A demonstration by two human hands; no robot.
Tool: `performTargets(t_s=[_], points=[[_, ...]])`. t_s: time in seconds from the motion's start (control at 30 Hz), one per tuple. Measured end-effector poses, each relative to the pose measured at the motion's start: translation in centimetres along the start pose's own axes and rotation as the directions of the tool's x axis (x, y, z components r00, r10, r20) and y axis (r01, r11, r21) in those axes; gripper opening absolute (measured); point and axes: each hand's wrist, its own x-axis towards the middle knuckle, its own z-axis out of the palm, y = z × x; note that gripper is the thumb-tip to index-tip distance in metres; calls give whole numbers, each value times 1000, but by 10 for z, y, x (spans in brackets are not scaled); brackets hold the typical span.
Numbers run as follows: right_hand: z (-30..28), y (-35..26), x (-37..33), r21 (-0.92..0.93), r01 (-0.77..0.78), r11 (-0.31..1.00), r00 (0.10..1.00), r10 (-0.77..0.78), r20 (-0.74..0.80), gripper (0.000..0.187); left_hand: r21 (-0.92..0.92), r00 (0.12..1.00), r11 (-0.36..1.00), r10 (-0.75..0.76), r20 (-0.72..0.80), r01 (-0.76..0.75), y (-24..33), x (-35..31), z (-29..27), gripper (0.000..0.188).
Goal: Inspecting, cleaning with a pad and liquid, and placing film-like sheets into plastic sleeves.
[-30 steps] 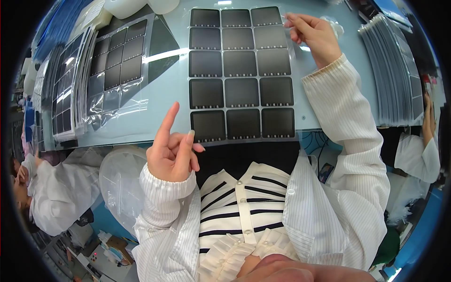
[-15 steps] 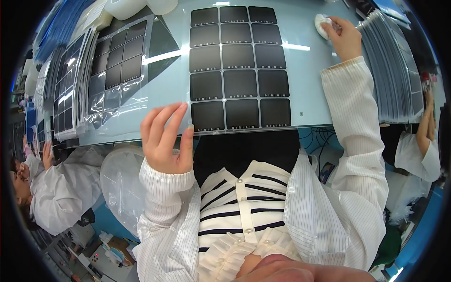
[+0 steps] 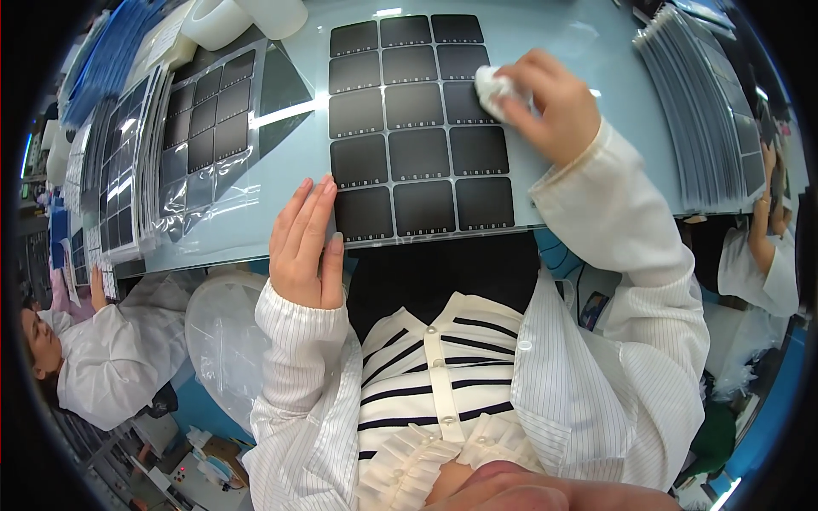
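The right grip (image 3: 552, 106) pinches a white wad (image 3: 492, 90) at the right edge of the dark sheet (image 3: 416, 111) with big squares, which lies flat on the worktop (image 3: 571, 38) between both grips. The left grip (image 3: 307, 243) is spread out — its fingertips right by the sheet's left side.

A bare lane of pale blue tabletop (image 3: 629, 119) is running between the right hand (image 3: 550, 102) and the tall stack of sleeved sheets (image 3: 694, 115), which is walling off the right side; a white wad (image 3: 491, 89) is covering part of the right edge of the dark-panelled sheet (image 3: 417, 153); the left hand (image 3: 302, 243) is blocking its near left edge; beyond those fingers, a narrower gap is opening toward the sleeved nine-panel sheet (image 3: 203, 113).
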Motion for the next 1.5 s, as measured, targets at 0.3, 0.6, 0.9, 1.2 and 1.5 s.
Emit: performTargets(t_s=[0.3,0.6,0.9,1.2,1.5], points=[[11,1,-3,68,-69,995,995,73,-64,30,-52,1000,999,-15,7,15,-1,-1,-4,50],[33,-5,27,23,13,1000,993,-10,-115,25,-117,996,989,-86,2,85,-1,-4,-7,50],[45,-3,28,197,-25,980,995,44,-90,23,-245,994,964,-107,0,103,-5,-6,-10,50],[62,-63,17,232,172,957,977,-195,80,24,-753,901,625,-421,-102,207,-25,-18,-4,42],[82,-106,11,322,317,892,916,-376,142,28,-750,886,627,-447,-126,210,-28,-21,1,40]])
